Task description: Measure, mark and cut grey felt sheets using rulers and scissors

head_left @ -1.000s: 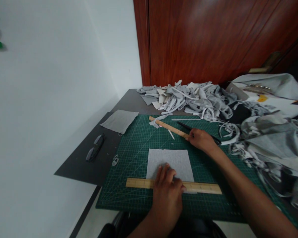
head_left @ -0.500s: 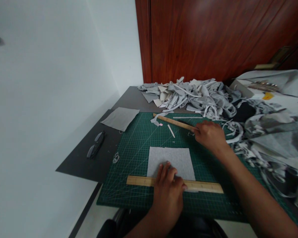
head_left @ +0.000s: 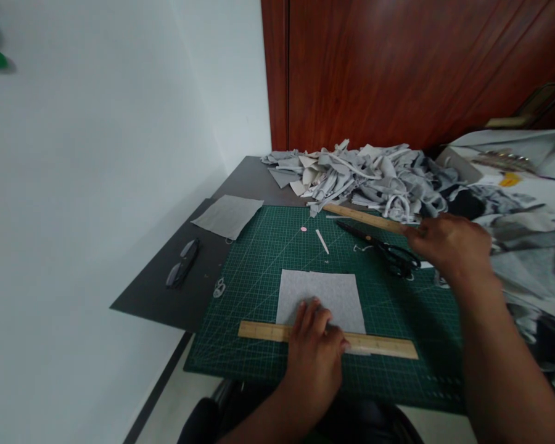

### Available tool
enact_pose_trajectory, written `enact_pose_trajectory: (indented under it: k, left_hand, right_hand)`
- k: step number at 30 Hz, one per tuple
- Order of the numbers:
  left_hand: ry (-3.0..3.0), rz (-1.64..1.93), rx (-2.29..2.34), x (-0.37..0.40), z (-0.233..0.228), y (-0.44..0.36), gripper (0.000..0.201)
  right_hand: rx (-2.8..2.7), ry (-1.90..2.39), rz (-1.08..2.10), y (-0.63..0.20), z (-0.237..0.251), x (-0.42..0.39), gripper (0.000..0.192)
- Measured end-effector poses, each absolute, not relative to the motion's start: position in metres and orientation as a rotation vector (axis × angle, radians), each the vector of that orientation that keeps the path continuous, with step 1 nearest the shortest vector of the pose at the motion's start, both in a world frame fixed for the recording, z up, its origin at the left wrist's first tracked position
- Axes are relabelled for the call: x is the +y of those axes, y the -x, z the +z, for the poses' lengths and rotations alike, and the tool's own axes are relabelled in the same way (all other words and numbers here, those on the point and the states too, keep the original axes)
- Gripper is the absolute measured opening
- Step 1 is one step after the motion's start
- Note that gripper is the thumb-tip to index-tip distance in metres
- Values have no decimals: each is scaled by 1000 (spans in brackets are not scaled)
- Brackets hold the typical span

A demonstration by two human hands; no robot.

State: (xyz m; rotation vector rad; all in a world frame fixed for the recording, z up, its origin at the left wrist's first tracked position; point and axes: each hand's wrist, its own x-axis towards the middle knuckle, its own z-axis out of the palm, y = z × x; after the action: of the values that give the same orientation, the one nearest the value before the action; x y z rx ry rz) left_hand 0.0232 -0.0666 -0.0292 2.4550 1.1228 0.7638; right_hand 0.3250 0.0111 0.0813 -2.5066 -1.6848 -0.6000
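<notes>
My left hand [head_left: 313,345] presses a wooden ruler [head_left: 388,346] down across the lower part of a grey fabric piece [head_left: 321,290]. Its fingers reach over the ruler onto the cloth, with the thumb at the ruler's near edge. At the far right, my right hand [head_left: 453,243] is closed around the end of a second wooden ruler [head_left: 367,216], whose far end lies by the scrap heap. Black-handled scissors [head_left: 374,240] rest on the green cutting mat [head_left: 254,277], left of that hand. A thin white strip [head_left: 322,242] and a small pink disc [head_left: 304,229] lie near them.
A heap of grey fabric scraps [head_left: 351,172] fills the back of the table by the brown wooden door [head_left: 398,74]. Glasses [head_left: 182,264] and another grey cloth piece [head_left: 229,216] lie to the left. A white box [head_left: 531,191] and more fabric stand at the right.
My right hand has moved right and slightly back with the second ruler, sweeping scraps off the mat toward the heap and exposing the scissors. My left hand stays on its ruler.
</notes>
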Motion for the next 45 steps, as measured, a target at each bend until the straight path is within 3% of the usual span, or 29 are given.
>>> enact_pose_trajectory:
  k: [6, 10, 14, 19, 23, 32, 37, 45]
  left_hand:
    - [-2461, 782, 1110, -67, -29, -23, 6]
    - [-2470, 757, 1107, -67, -28, -22, 7]
    - [-2477, 769, 1103, -68, -28, -22, 7]
    - [-2479, 775, 1100, -68, -30, -22, 8]
    - [-2488, 780, 1101, -69, -30, -23, 8]
    - [-2480, 775, 1114, -71, -30, -23, 3]
    - [-2487, 751, 1117, -70, -30, -23, 3]
    - [-2511, 668, 1119, -72, -25, -21, 9]
  right_hand:
    - [-1426, 2717, -186, -328, 94, 7, 60]
    - [-1305, 2674, -143, -334, 95, 8, 62]
    - [-1389, 2466, -91, -323, 84, 18, 56]
    - [-1885, 1962, 366, -271, 56, 34, 56]
    - [-2147, 1792, 605, -234, 42, 33, 54]
    - [-2343, 2004, 626, -244, 46, 25, 38]
    - [-2373, 1832, 778, -240, 43, 27, 27]
    - [-2413, 1763, 822, -236, 27, 36, 31]
